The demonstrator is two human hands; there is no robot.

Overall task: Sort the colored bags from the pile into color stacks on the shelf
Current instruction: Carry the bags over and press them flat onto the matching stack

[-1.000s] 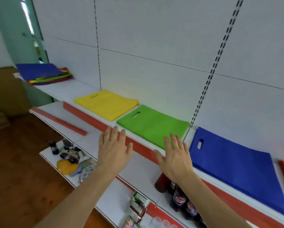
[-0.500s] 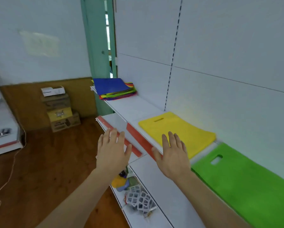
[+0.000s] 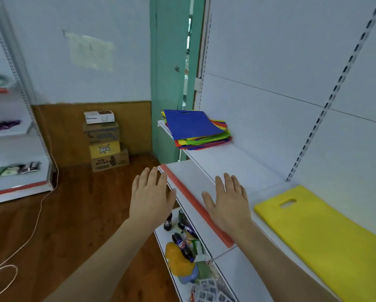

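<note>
Both my left hand [image 3: 150, 196] and right hand [image 3: 226, 203] hang flat, empty; view swung leftward, mixed pile [image 3: 195, 128] now centre frame, next pickup.

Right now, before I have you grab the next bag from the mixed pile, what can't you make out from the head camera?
- Mixed pile: the blue bag on top covers the lower bags; only coloured edges show, so no count.
- Yellow stack: cut off by the right and bottom edges.
- Any stacks further right: out of frame.
- Lower shelf items: blurred, partly hidden behind the arms.
- Left hand and right hand: only the backs show; both look empty.
</note>
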